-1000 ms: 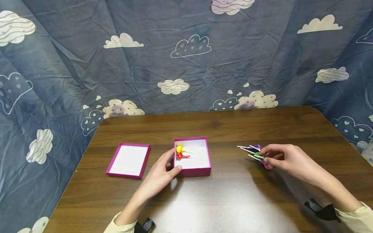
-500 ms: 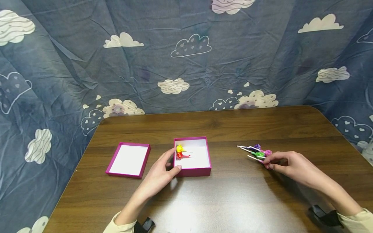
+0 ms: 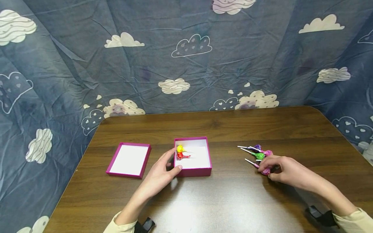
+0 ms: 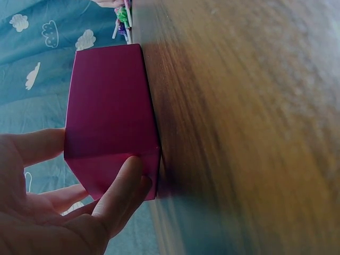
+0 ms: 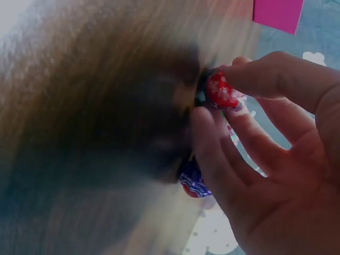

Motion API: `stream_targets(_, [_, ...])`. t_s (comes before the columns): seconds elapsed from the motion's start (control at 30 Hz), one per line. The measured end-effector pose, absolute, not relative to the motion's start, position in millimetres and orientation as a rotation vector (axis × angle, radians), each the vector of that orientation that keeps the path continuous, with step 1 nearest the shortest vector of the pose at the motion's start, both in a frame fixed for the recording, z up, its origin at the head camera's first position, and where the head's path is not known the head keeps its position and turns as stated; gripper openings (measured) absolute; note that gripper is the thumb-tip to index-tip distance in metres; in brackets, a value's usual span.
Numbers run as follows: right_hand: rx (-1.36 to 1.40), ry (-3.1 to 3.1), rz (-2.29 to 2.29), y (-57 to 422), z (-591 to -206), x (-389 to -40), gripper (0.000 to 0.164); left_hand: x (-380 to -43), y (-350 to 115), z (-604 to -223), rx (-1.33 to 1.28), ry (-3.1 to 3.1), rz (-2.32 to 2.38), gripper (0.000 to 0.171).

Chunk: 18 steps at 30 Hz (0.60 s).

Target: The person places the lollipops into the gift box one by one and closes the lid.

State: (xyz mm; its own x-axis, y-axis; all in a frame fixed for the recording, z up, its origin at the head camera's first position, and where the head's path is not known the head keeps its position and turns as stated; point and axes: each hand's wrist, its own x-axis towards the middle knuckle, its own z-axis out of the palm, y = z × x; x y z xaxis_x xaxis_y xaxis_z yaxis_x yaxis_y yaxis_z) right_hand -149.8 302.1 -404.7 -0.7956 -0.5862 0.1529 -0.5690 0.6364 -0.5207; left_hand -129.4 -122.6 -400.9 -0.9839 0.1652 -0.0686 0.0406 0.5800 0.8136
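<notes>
My left hand [image 3: 158, 174] holds the near left corner of a magenta box [image 3: 193, 172], its thumb at the front rim and its fingers along the left wall; the left wrist view shows several fingers against that box [image 4: 109, 103]. Inside lie a yellow lollipop [image 3: 180, 148] and a red lollipop [image 3: 180, 156]. At the right, my right hand [image 3: 287, 170] has its fingers round the head of a pink lollipop [image 3: 265, 171]. That lollipop head [image 5: 220, 89] looks red in the right wrist view. Beside it lie a green lollipop [image 3: 258, 156], a purple one and another pink one.
The box's magenta lid [image 3: 129, 160] lies with its white inside up, left of the box. A brown wooden table [image 3: 224, 191] carries everything. Behind it hangs a blue cloth [image 3: 192, 71] with cloud prints.
My right hand has moved from above the sticks to the nearest pink lollipop's head and shifted that lollipop slightly toward me, apart from the others. The left hand and box have stayed put.
</notes>
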Motion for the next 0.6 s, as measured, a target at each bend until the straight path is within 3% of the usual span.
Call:
stream_targets(0.27, [-0.985, 2.695, -0.979, 301, -411, -154, 0.048, -129, -123, -402, 0.179, 2.671, 1.374, 0.066])
stream_targets(0.6, [-0.988, 2.691, -0.998, 292, -413, -153, 0.032, -128, -123, -401, 0.172, 2.667, 1.355, 0.067])
